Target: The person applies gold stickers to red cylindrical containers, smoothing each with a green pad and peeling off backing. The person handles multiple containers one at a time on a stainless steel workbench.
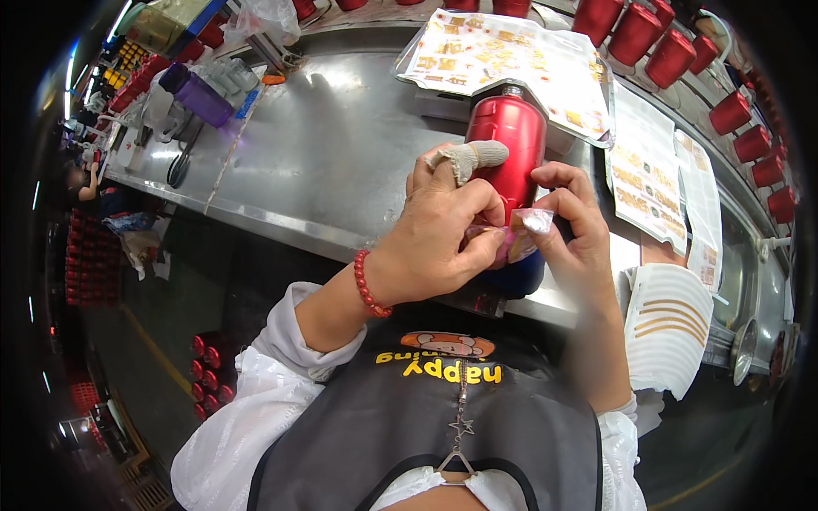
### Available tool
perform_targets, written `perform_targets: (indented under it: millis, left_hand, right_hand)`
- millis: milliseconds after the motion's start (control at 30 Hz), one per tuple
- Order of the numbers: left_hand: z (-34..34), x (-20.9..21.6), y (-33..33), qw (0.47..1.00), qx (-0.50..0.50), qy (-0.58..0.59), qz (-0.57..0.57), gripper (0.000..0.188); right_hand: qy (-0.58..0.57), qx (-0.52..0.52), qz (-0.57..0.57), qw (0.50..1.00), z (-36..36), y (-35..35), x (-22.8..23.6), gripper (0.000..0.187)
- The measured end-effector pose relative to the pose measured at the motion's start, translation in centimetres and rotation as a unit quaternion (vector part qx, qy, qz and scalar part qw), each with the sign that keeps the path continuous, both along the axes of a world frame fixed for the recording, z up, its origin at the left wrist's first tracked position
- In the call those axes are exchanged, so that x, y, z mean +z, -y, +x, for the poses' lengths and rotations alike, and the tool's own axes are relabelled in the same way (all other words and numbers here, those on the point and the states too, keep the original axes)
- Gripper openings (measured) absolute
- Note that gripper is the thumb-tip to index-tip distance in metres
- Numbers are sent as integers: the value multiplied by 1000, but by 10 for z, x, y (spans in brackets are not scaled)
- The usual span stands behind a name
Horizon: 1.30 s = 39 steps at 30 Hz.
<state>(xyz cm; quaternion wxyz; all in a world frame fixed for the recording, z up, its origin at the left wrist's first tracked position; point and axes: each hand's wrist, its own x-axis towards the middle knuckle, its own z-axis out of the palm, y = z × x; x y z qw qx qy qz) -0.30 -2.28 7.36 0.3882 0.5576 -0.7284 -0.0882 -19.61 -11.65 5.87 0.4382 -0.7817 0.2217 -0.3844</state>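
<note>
A glossy red metal bottle [514, 128] lies in front of me, its narrow neck pointing away. At its near end is a small, partly see-through piece of film with pink on it [518, 244]. My left hand [443, 213] pinches the film's left side between thumb and fingers; a knitted cot covers one finger, which rests against the bottle. My right hand [578, 223] pinches the film's right side, its thumb tip wrapped in white. A dark blue rounded thing [520, 279] shows beneath the film; I cannot tell whether it belongs to the bottle.
Printed decal sheets [511, 51] lie on a tray beyond the bottle, with further sheets [648, 179] at the right. Red bottles [669, 58] line the far right. A purple bottle [198, 95] stands on the metal table [315, 128] at the left. White gold-striped sheets [669, 319] hang over the right edge.
</note>
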Motion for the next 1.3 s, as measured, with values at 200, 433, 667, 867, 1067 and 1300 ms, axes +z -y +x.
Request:
perform_targets:
  millis: [200, 433, 667, 867, 1067, 1300]
  left_hand:
    - [-7, 1, 0, 999, 16, 31, 9, 14]
    - [-14, 3, -3, 998, 40, 41, 13, 16]
    - [-17, -3, -2, 996, 71, 62, -3, 18]
    - [-16, -9, -2, 996, 69, 46, -14, 17]
    - [-10, -4, -5, 998, 45, 53, -8, 17]
    - [21, 0, -12, 997, 4, -50, 51, 31]
  right_hand:
    - [-32, -58, -23, 998, 6, -3, -2, 16]
    - [-50, -112, -68, 990, 13, -2, -6, 19]
    - [41, -193, -137, 971, 13, -8, -13, 23]
    - [-29, -65, -260, 963, -1, -14, -25, 46]
    - [-48, -48, -227, 972, -3, -19, -24, 45]
    - [-65, -58, -227, 970, -5, -19, -29, 44]
